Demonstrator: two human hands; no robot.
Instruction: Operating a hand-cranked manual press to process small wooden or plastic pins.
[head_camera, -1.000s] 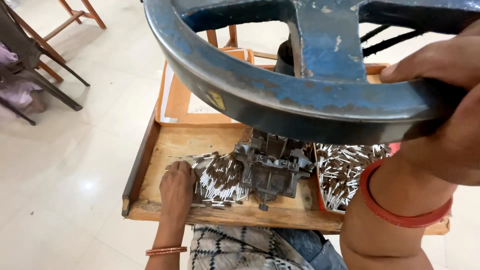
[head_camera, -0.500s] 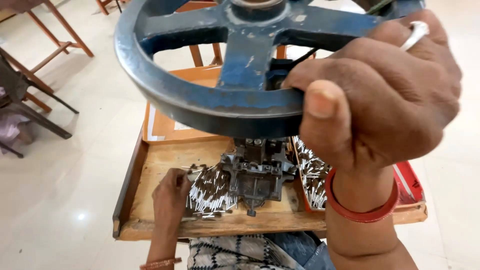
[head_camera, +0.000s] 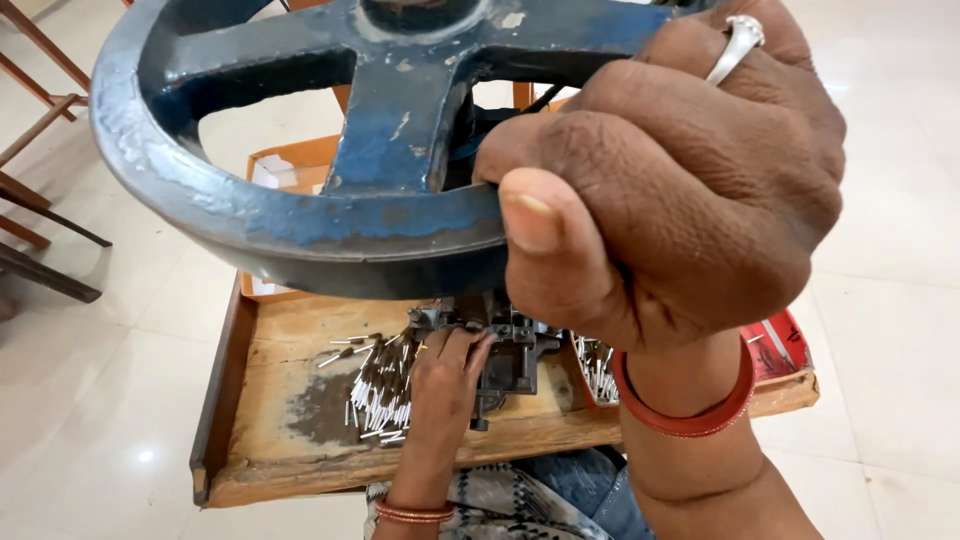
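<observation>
My right hand (head_camera: 680, 170) grips the rim of a large blue cast-iron handwheel (head_camera: 300, 220) that fills the top of the view. A silver ring sits on one finger and a red bangle on the wrist. Below it, my left hand (head_camera: 445, 385) rests on a wooden tray-like bench (head_camera: 290, 440), fingertips at the dark metal press die (head_camera: 510, 350). A pile of small thin metal pins (head_camera: 380, 390) lies just left of that hand. What the left fingers hold is hidden.
More metal pieces (head_camera: 597, 365) lie in a red tray (head_camera: 780, 345) to the right of the die. An orange box (head_camera: 290, 165) stands behind the bench. Wooden furniture legs (head_camera: 40, 110) stand at the far left on a pale tiled floor.
The wheel has turned and my right hand has swung toward the camera with it. My left hand has shifted from the pin pile to the die. The view has moved closer.
</observation>
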